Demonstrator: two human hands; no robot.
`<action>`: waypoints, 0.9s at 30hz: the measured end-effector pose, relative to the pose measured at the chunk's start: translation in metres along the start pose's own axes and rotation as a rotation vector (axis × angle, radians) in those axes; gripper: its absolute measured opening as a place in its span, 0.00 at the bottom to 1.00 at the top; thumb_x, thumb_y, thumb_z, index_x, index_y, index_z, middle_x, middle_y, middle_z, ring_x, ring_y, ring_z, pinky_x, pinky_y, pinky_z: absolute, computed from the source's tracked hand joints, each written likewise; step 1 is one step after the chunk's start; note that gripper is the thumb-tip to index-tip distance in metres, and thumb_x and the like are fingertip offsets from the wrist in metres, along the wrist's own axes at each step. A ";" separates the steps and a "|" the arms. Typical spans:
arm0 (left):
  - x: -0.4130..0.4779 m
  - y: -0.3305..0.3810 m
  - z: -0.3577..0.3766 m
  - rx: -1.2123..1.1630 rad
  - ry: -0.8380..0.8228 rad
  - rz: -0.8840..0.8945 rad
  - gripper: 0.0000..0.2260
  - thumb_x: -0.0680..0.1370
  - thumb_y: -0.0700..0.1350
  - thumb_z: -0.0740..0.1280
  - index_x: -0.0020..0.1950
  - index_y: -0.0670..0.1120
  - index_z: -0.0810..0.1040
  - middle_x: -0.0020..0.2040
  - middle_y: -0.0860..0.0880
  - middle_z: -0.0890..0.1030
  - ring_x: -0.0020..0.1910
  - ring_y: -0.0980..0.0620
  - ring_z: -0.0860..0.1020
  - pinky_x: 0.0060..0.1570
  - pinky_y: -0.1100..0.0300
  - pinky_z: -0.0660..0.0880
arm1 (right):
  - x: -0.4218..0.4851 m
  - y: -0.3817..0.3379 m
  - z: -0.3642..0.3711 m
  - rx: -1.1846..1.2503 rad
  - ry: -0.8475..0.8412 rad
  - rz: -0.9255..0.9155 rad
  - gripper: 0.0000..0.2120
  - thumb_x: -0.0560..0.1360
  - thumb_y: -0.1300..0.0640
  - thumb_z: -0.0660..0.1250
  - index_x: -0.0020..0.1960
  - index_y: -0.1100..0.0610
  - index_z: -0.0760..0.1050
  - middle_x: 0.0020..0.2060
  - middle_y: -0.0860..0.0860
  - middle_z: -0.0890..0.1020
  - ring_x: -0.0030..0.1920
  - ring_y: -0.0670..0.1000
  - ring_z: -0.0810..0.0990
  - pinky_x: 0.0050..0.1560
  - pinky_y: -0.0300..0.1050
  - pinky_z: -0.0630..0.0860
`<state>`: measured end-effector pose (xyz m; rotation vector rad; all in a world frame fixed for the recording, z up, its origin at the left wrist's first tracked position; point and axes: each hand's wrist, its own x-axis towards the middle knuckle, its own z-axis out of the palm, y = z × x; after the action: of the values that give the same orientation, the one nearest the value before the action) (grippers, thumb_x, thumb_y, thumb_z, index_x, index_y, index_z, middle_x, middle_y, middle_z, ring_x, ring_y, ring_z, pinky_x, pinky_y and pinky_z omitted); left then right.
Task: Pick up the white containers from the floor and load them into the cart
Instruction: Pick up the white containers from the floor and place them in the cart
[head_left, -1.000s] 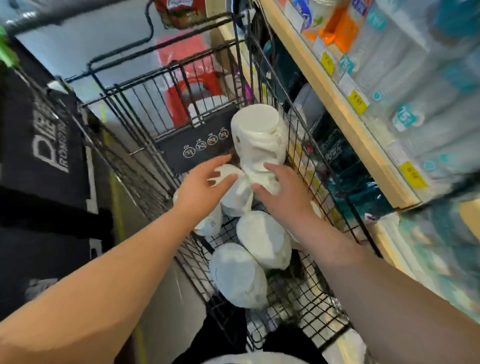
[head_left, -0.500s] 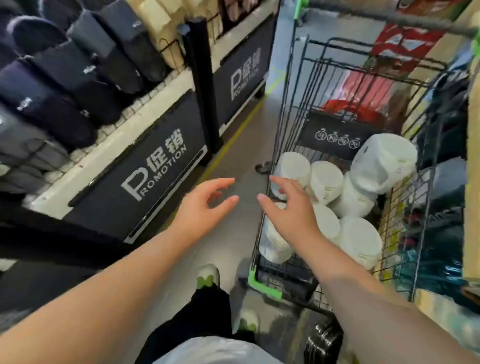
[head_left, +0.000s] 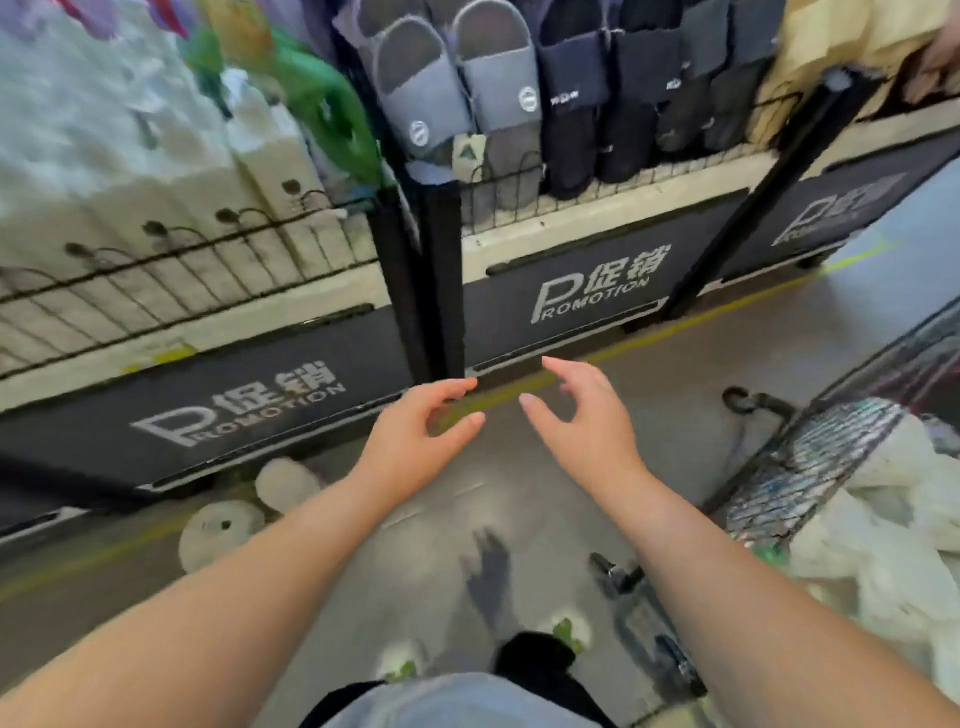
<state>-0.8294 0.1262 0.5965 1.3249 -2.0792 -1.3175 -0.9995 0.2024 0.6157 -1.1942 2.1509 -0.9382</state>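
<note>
White containers (head_left: 221, 535): two on floor (head_left: 519, 493), down-left of both hands, by the rack (head_left: 234, 415) base.
Nearer one: left hand (head_left: 415, 441); right hand (head_left: 587, 431) is just beside it. Both empty, fingers loosely apart. Near container shows its round end up; the other is blurred. Cart (head_left: 810, 467) at right, white heap inside, uncountable.

— The cart (head_left: 815, 467), lower right?
— Thin black metal wire. The floor (head_left: 675, 395) is smooth grey with a dull sheen.
— And the slippers (head_left: 415, 93), top centre?
— Soft, matt, cloth-like.

Floor (head_left: 519, 467) lies open between display stand (head_left: 571, 296) and cart (head_left: 810, 467) (containers (head_left: 223, 535) hug stand).
</note>
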 end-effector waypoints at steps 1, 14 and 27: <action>-0.009 -0.018 -0.019 0.005 0.021 -0.026 0.14 0.75 0.48 0.72 0.60 0.57 0.78 0.55 0.57 0.79 0.54 0.58 0.78 0.60 0.65 0.71 | -0.002 -0.014 0.023 0.001 -0.037 -0.015 0.21 0.73 0.52 0.70 0.66 0.53 0.73 0.59 0.47 0.75 0.63 0.50 0.74 0.65 0.47 0.69; -0.114 -0.178 -0.181 -0.117 0.528 -0.450 0.15 0.75 0.48 0.71 0.62 0.54 0.78 0.53 0.55 0.79 0.51 0.54 0.77 0.55 0.61 0.73 | 0.007 -0.146 0.232 -0.170 -0.577 -0.343 0.24 0.75 0.50 0.67 0.69 0.52 0.70 0.65 0.48 0.73 0.65 0.49 0.71 0.67 0.46 0.68; -0.119 -0.359 -0.163 -0.295 0.728 -0.735 0.14 0.75 0.50 0.71 0.59 0.61 0.76 0.55 0.55 0.79 0.51 0.58 0.76 0.53 0.62 0.71 | 0.038 -0.105 0.422 -0.312 -0.861 -0.283 0.25 0.75 0.52 0.67 0.70 0.53 0.68 0.66 0.51 0.72 0.66 0.51 0.70 0.67 0.44 0.65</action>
<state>-0.4690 0.0942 0.3991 2.1029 -0.9027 -1.0590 -0.6675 -0.0074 0.4241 -1.6856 1.4654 -0.0988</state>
